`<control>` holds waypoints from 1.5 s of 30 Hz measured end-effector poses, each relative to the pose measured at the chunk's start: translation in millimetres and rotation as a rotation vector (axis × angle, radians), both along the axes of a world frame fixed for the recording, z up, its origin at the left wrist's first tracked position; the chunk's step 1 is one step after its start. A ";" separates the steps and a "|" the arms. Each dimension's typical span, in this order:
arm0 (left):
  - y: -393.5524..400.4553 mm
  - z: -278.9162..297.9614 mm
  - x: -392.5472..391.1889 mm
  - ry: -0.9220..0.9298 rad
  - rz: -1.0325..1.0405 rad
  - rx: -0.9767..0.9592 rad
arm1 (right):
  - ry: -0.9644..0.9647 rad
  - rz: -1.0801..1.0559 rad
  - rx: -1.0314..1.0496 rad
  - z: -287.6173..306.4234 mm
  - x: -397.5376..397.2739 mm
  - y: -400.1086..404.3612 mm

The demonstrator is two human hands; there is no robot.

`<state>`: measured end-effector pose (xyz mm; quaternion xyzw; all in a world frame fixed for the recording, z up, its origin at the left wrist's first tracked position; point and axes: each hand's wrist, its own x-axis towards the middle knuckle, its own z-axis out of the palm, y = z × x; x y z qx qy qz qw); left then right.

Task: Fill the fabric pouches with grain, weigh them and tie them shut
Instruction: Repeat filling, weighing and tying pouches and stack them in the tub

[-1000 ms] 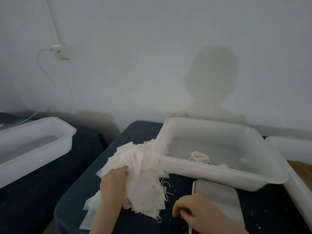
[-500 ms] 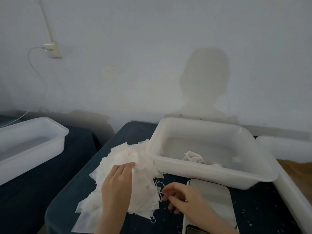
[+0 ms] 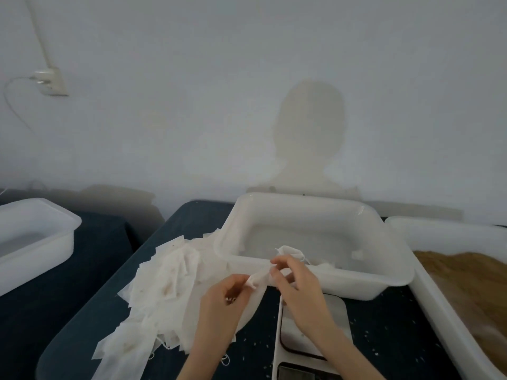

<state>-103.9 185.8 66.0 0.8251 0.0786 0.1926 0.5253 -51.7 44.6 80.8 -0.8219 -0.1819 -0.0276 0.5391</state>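
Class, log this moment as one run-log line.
step: opening pouch | left hand: pinches empty pouch | right hand: pinches same pouch | grain: untouched in right tub | scale: bare

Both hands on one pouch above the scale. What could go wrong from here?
1. The pouch is pinched only at its top edge by the left hand and right hand; thin fabric might slip or fail to open.
2. The pouch pile lies loose right beside the left forearm; a sweep could drag pouches off the table.
3. Grain sits far right; carrying it over may spill more onto the scale.
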 end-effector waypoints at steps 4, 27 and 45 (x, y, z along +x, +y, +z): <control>-20.6 -5.6 3.5 -0.061 0.008 0.188 | 0.175 -0.016 0.144 0.0 4.5 -9.3; -70.5 -26.7 41.0 -0.030 -0.324 0.525 | -0.084 0.121 -0.265 22.7 15.5 -73.0; -72.8 -16.2 42.7 0.012 -0.420 0.490 | -0.104 0.156 -0.728 43.0 15.7 -98.6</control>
